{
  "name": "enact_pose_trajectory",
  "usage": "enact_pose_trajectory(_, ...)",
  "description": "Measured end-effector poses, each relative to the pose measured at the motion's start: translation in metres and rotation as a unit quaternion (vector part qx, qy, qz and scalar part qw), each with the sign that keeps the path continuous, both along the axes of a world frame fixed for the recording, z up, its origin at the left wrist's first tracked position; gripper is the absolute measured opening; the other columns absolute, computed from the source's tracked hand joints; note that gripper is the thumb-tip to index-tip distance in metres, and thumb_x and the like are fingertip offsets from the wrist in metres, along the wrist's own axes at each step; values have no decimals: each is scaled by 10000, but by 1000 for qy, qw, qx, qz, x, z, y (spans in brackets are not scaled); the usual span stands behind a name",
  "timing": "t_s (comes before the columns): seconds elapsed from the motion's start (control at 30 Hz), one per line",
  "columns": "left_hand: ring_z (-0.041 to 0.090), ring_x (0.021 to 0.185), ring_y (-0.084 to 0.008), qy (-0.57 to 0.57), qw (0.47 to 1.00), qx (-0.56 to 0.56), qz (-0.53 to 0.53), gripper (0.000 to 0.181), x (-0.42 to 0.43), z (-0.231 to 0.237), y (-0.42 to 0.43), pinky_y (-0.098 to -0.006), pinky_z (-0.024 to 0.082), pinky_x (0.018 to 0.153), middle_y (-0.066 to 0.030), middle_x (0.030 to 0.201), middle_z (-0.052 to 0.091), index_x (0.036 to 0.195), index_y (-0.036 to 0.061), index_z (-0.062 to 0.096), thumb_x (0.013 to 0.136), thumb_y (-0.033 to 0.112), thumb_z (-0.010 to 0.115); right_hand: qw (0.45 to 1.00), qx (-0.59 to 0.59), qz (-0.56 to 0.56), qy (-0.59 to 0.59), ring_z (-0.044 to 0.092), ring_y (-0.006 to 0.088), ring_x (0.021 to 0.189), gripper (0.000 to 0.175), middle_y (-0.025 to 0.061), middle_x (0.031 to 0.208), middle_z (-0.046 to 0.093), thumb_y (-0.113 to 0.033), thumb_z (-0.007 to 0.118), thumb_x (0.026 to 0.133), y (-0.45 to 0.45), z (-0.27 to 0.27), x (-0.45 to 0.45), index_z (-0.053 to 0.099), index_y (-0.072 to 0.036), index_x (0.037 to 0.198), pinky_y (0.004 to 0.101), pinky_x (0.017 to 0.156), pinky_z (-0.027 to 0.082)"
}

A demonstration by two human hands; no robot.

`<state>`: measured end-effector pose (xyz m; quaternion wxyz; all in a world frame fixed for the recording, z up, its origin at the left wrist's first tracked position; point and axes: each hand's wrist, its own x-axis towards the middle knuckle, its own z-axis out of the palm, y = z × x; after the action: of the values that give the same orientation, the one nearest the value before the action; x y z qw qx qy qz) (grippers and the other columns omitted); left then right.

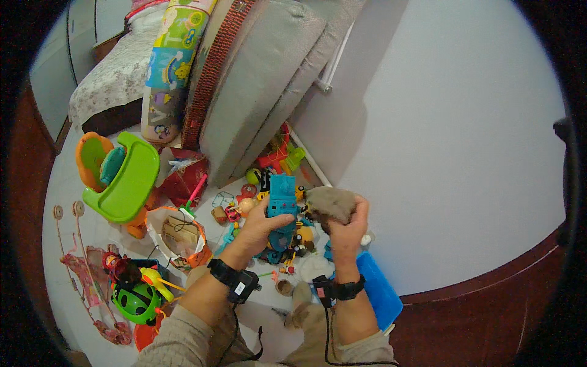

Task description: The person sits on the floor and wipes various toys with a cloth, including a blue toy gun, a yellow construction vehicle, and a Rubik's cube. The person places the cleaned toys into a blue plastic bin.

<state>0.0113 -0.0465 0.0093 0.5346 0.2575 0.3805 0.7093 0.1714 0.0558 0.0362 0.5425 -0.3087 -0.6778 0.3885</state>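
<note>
My left hand (262, 225) grips a teal plastic toy (282, 202) that looks like a vehicle or ship, thumb laid across its top. In my right hand (348, 225) is a bunched grey-brown cloth (331, 203), held just to the right of the toy and apart from it. Below both hands a pile of small toys spreads over the white floor, among them a yellow toy vehicle (304, 236). Part of that pile is hidden by the teal toy and my hands. A white cloth-like bundle (316, 267) lies between my forearms.
A blue plastic bin (378, 289) stands at my right by the wall. To the left are an orange-and-white bag (201, 250), a green ladybug toy (136, 303), a doll stroller (89, 261) and a child's chair with a green tray (130, 188). A grey mattress (263, 78) leans ahead.
</note>
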Motion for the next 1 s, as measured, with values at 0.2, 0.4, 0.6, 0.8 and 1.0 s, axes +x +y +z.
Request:
enact_pose_trajectory(0.2,622,995,-171,308,946,-87,44,709,8,1,2,-310,494,885,-68,1117,650,1300,33,518,673,138,831,966,184,65,-171,676,256,873,410,104,996,664,-22,734,713,-22,2,-16,572,-64,1087,329,764,530)
enact_pose_trajectory(0.4,625,988,-177,340,936,-90,15,715,8,0,-2,-321,492,893,-65,1109,650,1295,48,530,650,130,828,958,190,75,-200,675,327,823,378,127,898,671,-44,747,663,-13,2,0,595,-61,1008,361,725,527)
enact_pose_trajectory(0.6,627,955,-149,57,998,1,-37,617,7,1,-5,-318,518,836,-65,1078,656,1285,46,530,737,117,805,956,21,-96,-278,669,242,850,351,99,891,663,-15,720,690,16,-4,25,581,-58,1010,331,780,522)
enact_pose_trajectory(0.8,631,915,-146,74,991,-19,-114,612,17,-2,-1,-324,533,811,-48,1053,647,1279,37,529,742,107,814,995,-45,-77,-35,642,281,1027,498,148,1049,642,35,744,663,14,4,24,528,-41,1105,348,889,500)
enact_pose_trajectory(1.0,638,899,-149,67,991,-52,-99,597,28,-9,-3,-315,547,772,-52,1044,643,1269,31,529,743,88,805,985,-45,-4,-166,673,306,936,462,166,954,655,-76,784,663,6,2,11,531,-46,1048,392,819,524)
